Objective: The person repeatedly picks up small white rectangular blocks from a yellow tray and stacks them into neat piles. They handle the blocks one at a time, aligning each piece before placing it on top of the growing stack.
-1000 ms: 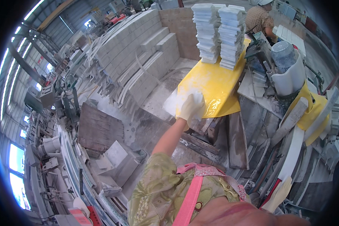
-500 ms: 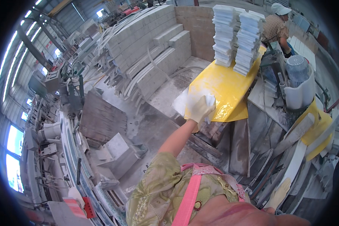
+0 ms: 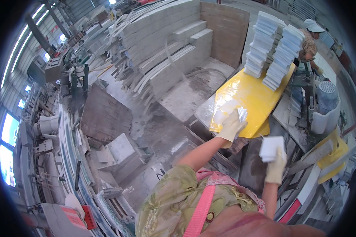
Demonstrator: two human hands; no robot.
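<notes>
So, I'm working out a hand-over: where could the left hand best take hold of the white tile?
Probably by its left edge, coming from the left. The white tile is held up, straight-edged, and the right hand covers its lower right part, leaving the left edge free on the side facing the left hand.

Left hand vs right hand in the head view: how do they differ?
Left hand is over the yellow sheet; right hand is off its near edge.
Right hand grips a white block-like piece; no such piece shows in left hand.
Both are gloved in a pale colour.
</notes>
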